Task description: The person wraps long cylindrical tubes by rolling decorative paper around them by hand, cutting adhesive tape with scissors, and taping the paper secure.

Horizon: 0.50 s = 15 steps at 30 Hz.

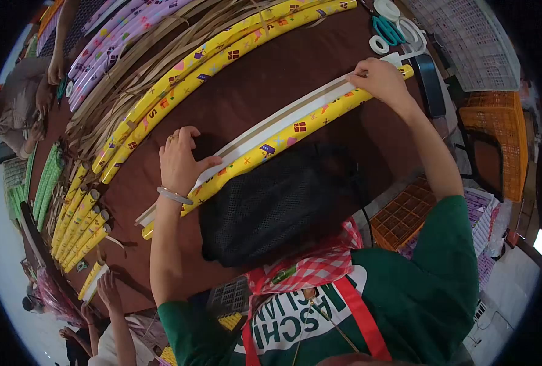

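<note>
A long yellow patterned paper roll (283, 143) lies across the brown table, its white inner edge and a tan strip (271, 125) running along its far side. Near the roll's left part is my left hand (182, 160), fingers apart, the thumb resting at the white edge. Toward the right end, my right hand (380, 80) has thumb and fingers pinched together at the white edge of the paper. A black mesh bag (271, 204) sits on the near side of the roll.
Two long yellow rolls (207, 73) and tan strips lie beyond. Shorter yellow rolls (82, 229) are at left. Teal scissors (387, 30) and white tape rolls (379, 44) lie at the back right. Co-workers' hands (55, 70) show at left; an orange crate (496, 143) stands right.
</note>
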Available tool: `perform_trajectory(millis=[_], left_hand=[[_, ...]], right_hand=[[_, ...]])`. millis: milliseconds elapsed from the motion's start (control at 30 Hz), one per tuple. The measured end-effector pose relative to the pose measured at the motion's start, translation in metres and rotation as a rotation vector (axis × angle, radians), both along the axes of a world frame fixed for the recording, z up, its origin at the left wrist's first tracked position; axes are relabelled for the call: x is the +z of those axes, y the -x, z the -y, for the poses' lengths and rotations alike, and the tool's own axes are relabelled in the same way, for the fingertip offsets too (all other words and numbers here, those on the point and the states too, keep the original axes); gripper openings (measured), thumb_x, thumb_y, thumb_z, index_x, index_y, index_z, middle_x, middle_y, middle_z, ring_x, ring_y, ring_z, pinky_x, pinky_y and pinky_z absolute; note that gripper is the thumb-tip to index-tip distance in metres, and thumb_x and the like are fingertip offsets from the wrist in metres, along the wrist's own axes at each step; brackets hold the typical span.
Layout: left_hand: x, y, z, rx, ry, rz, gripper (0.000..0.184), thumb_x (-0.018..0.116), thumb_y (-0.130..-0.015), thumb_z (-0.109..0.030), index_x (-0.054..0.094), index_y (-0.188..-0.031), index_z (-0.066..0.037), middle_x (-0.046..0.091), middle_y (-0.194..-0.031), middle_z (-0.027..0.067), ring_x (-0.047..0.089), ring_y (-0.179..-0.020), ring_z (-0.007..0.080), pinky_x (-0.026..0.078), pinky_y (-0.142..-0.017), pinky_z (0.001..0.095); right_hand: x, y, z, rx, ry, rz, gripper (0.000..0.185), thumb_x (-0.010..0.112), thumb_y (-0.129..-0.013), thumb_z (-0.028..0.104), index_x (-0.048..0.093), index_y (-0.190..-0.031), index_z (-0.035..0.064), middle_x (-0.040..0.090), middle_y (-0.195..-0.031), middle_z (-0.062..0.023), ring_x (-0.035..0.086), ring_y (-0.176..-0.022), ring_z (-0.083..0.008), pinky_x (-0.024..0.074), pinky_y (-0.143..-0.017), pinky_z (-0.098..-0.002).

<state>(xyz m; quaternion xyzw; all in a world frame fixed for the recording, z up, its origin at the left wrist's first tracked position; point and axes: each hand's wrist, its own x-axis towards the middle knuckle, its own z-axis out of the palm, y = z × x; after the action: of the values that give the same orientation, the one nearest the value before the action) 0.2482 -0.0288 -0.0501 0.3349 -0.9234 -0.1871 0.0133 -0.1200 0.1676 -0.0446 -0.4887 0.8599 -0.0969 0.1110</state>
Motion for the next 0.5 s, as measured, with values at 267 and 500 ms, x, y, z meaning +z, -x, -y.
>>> perform_trajectory(millis=[267, 500], left_hand=[[0.003, 0.0, -0.001, -0.032, 0.024, -0.003, 0.063, 0.083, -0.056, -0.042, 0.053, -0.102, -0.012, 0.052, -0.083, 0.0028, 0.054, -0.083, 0.0234, 0.039, -0.073, 0.0375], [-0.007, -0.007, 0.01, -0.209, 0.116, -0.159, 0.092, 0.083, -0.053, -0.041, 0.043, -0.133, -0.017, 0.048, -0.121, 0.0064, 0.046, -0.114, 0.0282, 0.033, -0.094, 0.0415]], right_hand=[[0.001, 0.0, 0.001, -0.03, -0.071, 0.012, 0.028, 0.069, -0.079, 0.035, 0.065, -0.082, 0.0075, 0.062, -0.083, -0.0096, 0.063, -0.082, -0.0257, 0.0479, -0.071, -0.0369], [-0.001, -0.017, 0.001, 0.13, 0.207, -0.413, 0.016, 0.071, -0.075, 0.021, 0.059, -0.082, 0.0132, 0.048, -0.091, 0.0001, 0.048, -0.094, -0.0204, 0.032, -0.082, -0.0391]])
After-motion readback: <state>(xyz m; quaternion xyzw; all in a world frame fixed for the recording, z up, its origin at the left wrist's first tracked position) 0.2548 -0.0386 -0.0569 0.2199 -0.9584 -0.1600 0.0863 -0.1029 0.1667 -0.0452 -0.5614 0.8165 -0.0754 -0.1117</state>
